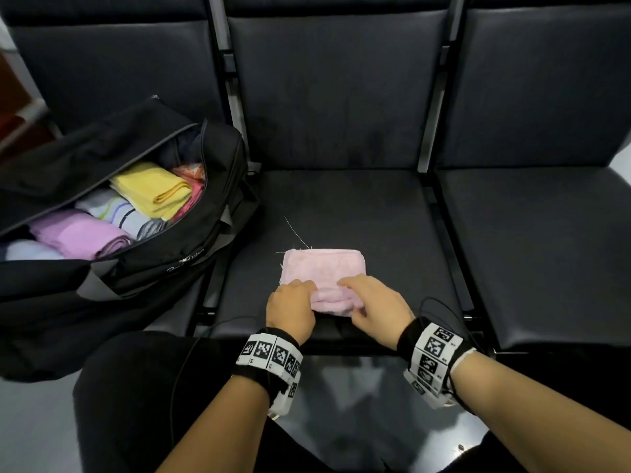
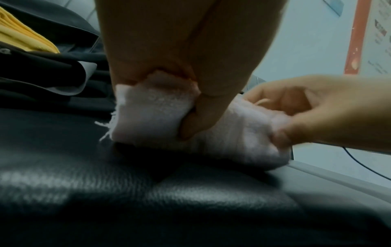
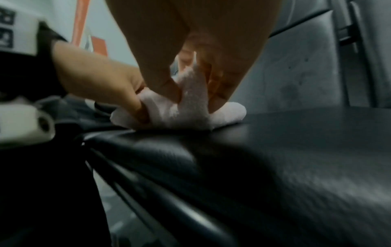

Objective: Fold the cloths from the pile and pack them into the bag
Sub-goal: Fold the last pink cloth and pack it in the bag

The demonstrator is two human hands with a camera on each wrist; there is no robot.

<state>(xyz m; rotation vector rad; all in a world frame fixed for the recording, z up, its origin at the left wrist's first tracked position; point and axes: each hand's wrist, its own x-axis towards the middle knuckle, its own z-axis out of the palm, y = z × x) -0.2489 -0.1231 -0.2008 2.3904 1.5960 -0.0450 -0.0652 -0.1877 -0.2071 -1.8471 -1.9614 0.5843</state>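
Both your hands pinch the near edge of the pink cloth (image 1: 322, 271) on the seat (image 1: 392, 213): left hand (image 1: 290, 310), right hand (image 1: 377, 307). The open bag (image 1: 191, 268) lies to your left, nearer your left hand.

1. The camera on my head looks forward and steeply down from well above the middle seat (image 1: 341, 213). It takes in the seat's front edge, the backrests, the open bag (image 1: 143, 206) on the seat to the left, and both my forearms.
2. The camera on my left wrist sits low, just above the seat's front edge. It faces along my left hand (image 2: 186, 66) toward the seat's right side, very near.
3. The camera on my right wrist sits equally low and near. It faces along my right hand (image 3: 194, 55) toward the backrest and the left.
4. All three views share the pink cloth (image 1: 322, 268) near the front edge and both my hands.
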